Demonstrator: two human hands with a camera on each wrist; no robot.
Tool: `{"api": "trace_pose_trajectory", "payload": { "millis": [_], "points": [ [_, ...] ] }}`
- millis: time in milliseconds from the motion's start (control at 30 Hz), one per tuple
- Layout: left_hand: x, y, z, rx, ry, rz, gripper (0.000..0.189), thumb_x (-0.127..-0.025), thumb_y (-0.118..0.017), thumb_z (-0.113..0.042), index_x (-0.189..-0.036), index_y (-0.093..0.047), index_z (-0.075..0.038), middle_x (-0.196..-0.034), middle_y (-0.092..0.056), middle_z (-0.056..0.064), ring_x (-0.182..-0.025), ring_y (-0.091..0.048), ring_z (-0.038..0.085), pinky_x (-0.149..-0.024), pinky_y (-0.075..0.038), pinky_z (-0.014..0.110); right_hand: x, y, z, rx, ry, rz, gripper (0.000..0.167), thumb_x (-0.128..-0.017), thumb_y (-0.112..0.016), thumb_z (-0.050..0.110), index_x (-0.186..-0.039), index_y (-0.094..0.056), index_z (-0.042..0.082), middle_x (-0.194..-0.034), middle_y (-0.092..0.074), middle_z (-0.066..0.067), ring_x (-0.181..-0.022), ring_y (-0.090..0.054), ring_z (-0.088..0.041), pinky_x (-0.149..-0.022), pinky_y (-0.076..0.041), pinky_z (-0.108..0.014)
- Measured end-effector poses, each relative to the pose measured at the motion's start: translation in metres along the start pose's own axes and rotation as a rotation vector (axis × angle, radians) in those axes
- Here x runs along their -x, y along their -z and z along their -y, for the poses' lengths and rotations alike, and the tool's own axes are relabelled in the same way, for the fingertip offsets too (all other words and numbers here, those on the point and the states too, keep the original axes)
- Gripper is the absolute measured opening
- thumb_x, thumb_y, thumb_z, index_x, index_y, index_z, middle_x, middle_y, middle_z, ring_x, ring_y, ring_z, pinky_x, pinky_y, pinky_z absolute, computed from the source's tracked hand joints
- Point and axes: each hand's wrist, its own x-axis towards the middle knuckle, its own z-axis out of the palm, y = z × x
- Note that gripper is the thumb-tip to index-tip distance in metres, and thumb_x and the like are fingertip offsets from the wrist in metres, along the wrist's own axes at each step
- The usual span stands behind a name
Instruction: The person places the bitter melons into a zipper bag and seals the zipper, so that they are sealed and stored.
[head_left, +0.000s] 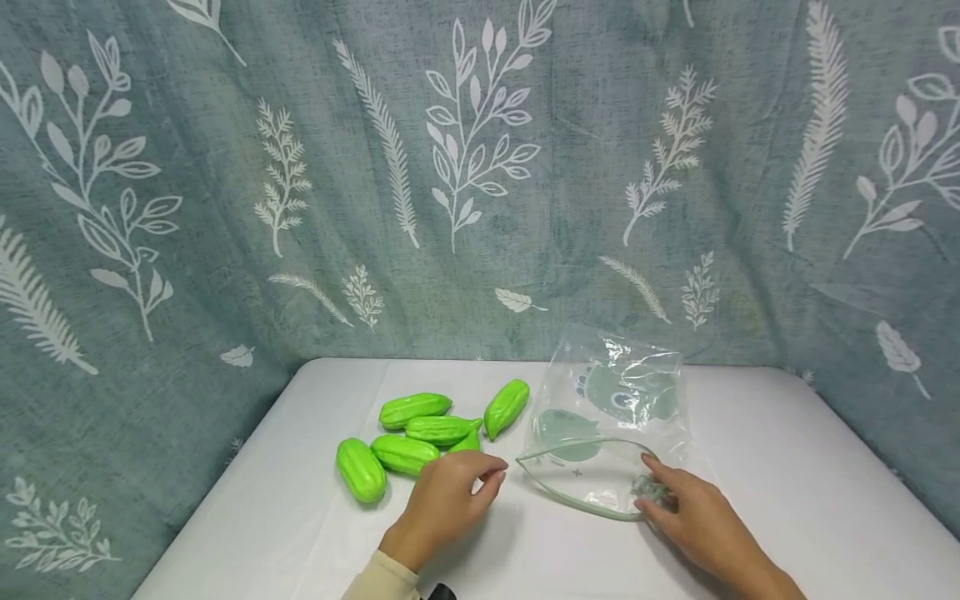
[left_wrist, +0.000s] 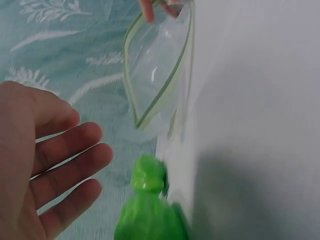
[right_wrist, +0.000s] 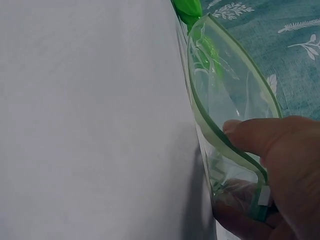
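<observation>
A clear zip bag (head_left: 600, 479) with a pale green print lies on the white table, its green-edged mouth spread toward the person. My right hand (head_left: 693, 517) holds the bag at the right end of its mouth; in the right wrist view the thumb (right_wrist: 245, 134) lies at the green edge, with other fingers around the slider end. My left hand (head_left: 453, 500) is just left of the mouth, holding nothing, its fingers loosely bent in the left wrist view. Several bright green ridged gourds (head_left: 412, 408) lie beyond and left of it, one partly hidden behind it.
The white table (head_left: 300, 500) ends at a blue-green leaf-print curtain (head_left: 555, 275) at the back and sides. One gourd (head_left: 507, 408) lies close to the bag's left side, and another (head_left: 362, 471) lies farthest left.
</observation>
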Motion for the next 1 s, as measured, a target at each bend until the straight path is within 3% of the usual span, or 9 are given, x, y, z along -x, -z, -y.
{"api": "trace_pose_trajectory", "payload": {
  "millis": [167, 467, 767, 1000],
  "points": [
    [0.003, 0.011, 0.012, 0.000, 0.030, -0.062, 0.010, -0.086, -0.077, -0.012, -0.094, -0.079, -0.017, -0.084, -0.071, -0.012, -0.074, -0.063, -0.001, -0.064, -0.053, 0.022, 0.001, 0.000, -0.002, -0.002, 0.001, 0.007, 0.065, -0.087, -0.080, 0.031, -0.142, -0.057, 0.005, -0.128, -0.063, -0.023, -0.110, -0.064, -0.040, -0.090, -0.051, -0.057],
    [0.010, 0.026, 0.027, -0.022, 0.165, -0.073, 0.009, -0.088, -0.076, -0.015, -0.096, -0.079, -0.016, -0.087, -0.072, -0.010, -0.077, -0.065, 0.002, -0.066, -0.055, 0.028, 0.006, -0.003, -0.002, -0.007, 0.005, 0.004, 0.068, -0.087, -0.079, 0.034, -0.144, -0.054, 0.005, -0.130, -0.062, -0.023, -0.117, -0.059, -0.044, -0.094, -0.047, -0.060],
    [0.014, 0.029, 0.035, -0.084, 0.296, -0.032, 0.012, -0.088, -0.076, -0.021, -0.099, -0.078, -0.020, -0.095, -0.071, -0.009, -0.088, -0.067, 0.009, -0.071, -0.056, 0.034, 0.007, -0.002, -0.002, -0.015, -0.006, 0.006, 0.069, -0.087, -0.079, 0.035, -0.144, -0.053, 0.005, -0.131, -0.061, -0.024, -0.117, -0.059, -0.044, -0.093, -0.049, -0.059],
    [0.020, 0.030, 0.037, -0.121, 0.349, 0.005, 0.013, -0.087, -0.077, -0.024, -0.099, -0.078, -0.018, -0.096, -0.069, -0.007, -0.088, -0.067, 0.014, -0.068, -0.054, 0.036, 0.008, -0.005, -0.002, -0.024, -0.003, -0.007, 0.069, -0.087, -0.079, 0.034, -0.144, -0.054, 0.006, -0.130, -0.062, -0.023, -0.115, -0.060, -0.044, -0.092, -0.049, -0.058]
  ]
}}
